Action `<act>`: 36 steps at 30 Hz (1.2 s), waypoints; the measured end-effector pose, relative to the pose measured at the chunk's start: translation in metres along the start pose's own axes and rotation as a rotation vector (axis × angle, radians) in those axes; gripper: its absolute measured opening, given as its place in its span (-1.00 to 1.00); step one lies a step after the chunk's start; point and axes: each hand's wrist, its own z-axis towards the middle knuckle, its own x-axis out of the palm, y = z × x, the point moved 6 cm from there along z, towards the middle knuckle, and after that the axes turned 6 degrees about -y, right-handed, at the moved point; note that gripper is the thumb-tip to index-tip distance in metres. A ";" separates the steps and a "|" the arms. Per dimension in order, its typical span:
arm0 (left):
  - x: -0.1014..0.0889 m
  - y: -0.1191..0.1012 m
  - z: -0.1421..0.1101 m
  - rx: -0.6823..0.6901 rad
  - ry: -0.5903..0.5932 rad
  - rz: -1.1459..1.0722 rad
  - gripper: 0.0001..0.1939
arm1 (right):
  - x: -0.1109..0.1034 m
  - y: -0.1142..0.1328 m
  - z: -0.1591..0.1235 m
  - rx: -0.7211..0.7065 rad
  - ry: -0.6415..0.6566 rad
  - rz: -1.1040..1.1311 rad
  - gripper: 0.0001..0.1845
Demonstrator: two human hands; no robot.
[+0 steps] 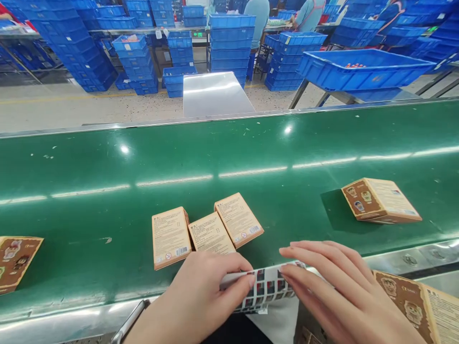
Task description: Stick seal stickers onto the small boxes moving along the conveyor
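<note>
My left hand (201, 291) pinches a sheet of small printed stickers (265, 286) between thumb and bent fingers. The sheet is white with rows of dark and red rectangles, and it curves over near the belt's front edge. At its right end, my right hand (340, 282) has its fingertips on the sheet; its thumb is hidden beneath. Just beyond my hands, on the green belt, lie three small tan boxes: a left box (170, 236), a middle box (211, 234) partly covered by my left hand, and a right box (239, 219). Printed text and barcodes face up.
Another brown box (380, 200) rests on the green conveyor belt (107, 181) at right, one box (17, 260) at far left, and one (416, 306) beside my right forearm. Behind the belt are a metal plate (215, 93), a blue crate (369, 71), stacked crates and people.
</note>
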 end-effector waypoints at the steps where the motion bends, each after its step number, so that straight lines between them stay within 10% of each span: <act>1: 0.000 0.002 0.001 -0.016 -0.027 0.014 -0.80 | -0.002 -0.001 0.000 0.009 -0.011 0.020 -0.81; 5: 0.003 0.002 0.002 0.145 -0.125 0.116 -0.83 | 0.008 -0.036 0.002 0.409 -0.009 0.281 -0.85; 12: 0.042 0.002 0.003 0.528 -0.190 0.446 -0.81 | 0.084 -0.093 0.006 1.131 0.001 0.840 -0.57; 36: 0.085 -0.022 0.038 0.542 -0.170 0.452 -0.84 | 0.070 -0.115 -0.009 1.085 -0.280 0.455 -0.64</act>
